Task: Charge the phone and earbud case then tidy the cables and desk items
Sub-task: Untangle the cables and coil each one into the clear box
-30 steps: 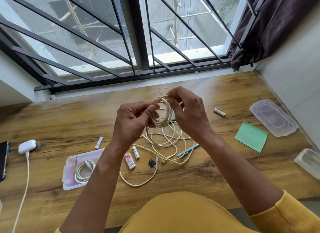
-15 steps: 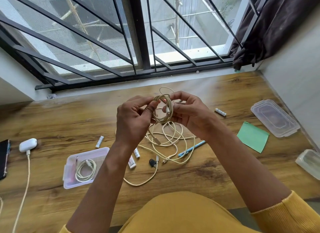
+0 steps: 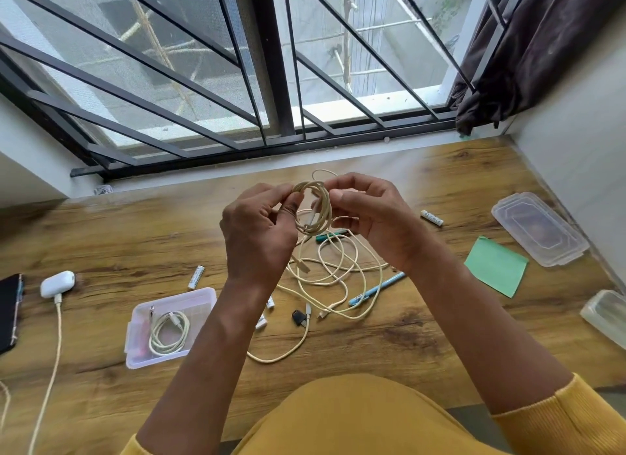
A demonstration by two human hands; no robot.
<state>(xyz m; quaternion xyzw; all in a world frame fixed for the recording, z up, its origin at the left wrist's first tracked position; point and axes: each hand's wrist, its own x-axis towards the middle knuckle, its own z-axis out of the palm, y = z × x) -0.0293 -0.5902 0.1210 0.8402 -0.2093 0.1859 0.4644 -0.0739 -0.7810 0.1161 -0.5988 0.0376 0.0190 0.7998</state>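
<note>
Above the desk's middle I hold a small coil of cream cable (image 3: 313, 206). My left hand (image 3: 259, 238) pinches its left side between thumb and fingers, and my right hand (image 3: 371, 217) pinches its right side. Loose cream cables (image 3: 338, 275) lie tangled on the wood below. A clear plastic box (image 3: 142, 322) at the lower left holds another coiled cable (image 3: 168, 332). At the far left the white earbud case (image 3: 57, 283) has a cable (image 3: 56, 339) plugged in, beside the dark phone (image 3: 9, 310).
Batteries (image 3: 196, 277) (image 3: 432, 217), a blue pen (image 3: 377, 288), a teal pen (image 3: 330, 235) and a small black item (image 3: 298, 317) lie on the wooden desk (image 3: 389, 339). A green sticky pad (image 3: 496, 266), a clear lid (image 3: 540, 227) and another clear box (image 3: 606, 314) sit right. Window bars stand behind.
Both hands have risen a little with the coil and turned it; more cable has been wound onto the coil, and the view has tilted slightly.
</note>
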